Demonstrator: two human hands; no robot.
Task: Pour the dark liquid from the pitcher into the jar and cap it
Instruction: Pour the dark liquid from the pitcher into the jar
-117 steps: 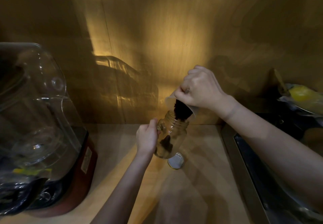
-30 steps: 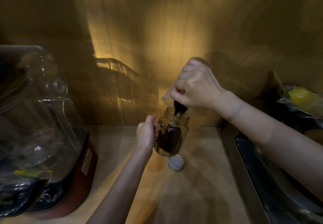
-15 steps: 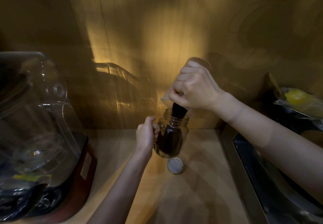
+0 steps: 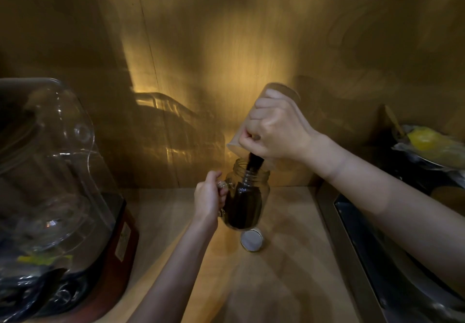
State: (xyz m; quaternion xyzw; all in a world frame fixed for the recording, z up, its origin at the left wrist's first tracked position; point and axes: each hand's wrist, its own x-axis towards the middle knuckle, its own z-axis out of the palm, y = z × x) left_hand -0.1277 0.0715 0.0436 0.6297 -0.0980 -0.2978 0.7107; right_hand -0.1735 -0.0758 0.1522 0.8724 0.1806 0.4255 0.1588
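Observation:
A glass jar (image 4: 247, 201) with a side handle stands on the wooden counter, dark liquid filling most of its body. My left hand (image 4: 208, 196) grips its handle from the left. Above it my right hand (image 4: 274, 131) holds a translucent pitcher (image 4: 279, 93) tipped steeply, spout down over the jar's mouth. A dark stream (image 4: 254, 164) runs from the spout into the jar. The round cap (image 4: 251, 240) lies flat on the counter just in front of the jar, white inside facing up.
A blender with a clear sound cover (image 4: 50, 166) and a red base fills the left side. A metal sink (image 4: 392, 259) runs along the right, with a plate of yellow food (image 4: 427, 144) behind it. A wooden wall stands close behind the jar.
The pitcher has tipped steeper and risen slightly in my right hand. The dark liquid in the jar has climbed from near the bottom to most of its height. My left hand stayed on the handle.

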